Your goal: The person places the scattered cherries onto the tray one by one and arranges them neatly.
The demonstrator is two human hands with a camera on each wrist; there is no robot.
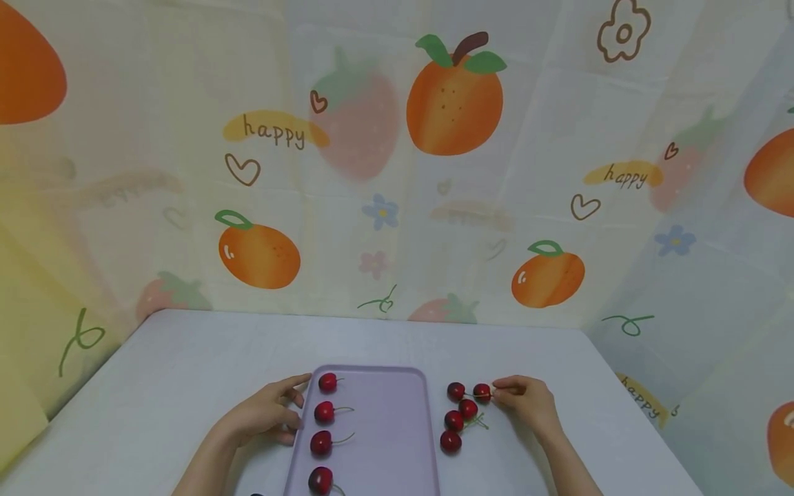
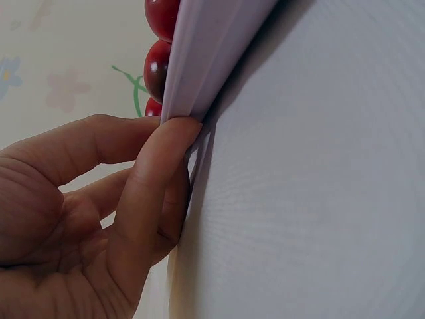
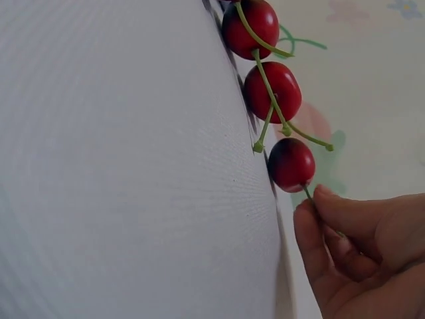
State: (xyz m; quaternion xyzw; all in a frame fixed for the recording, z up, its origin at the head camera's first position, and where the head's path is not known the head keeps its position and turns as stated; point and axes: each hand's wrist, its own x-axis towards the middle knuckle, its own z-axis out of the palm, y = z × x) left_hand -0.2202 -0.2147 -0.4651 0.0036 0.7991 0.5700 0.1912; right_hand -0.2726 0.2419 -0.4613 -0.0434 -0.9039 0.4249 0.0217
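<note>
Left hand [image 1: 263, 415] fingers pinch the tray [image 1: 397, 441] edge — right hand [image 1: 527, 401] fingers pinch a cherry [image 1: 482, 392] stem

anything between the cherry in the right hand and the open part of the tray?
Nothing blocking on the tray side. The right hand pinches the stem of a cherry. One loose cherry lies between it and the tray, whose right half is bare; the left hand holds the far edge.

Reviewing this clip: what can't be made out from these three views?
- Head view: lowest cherry on the tray, cut by the bottom edge.
- Left wrist view: left hand at the tray's rim; tray surface hidden.
- Right wrist view: right hand pinching a cherry stem; other loose cherries out of frame.
</note>
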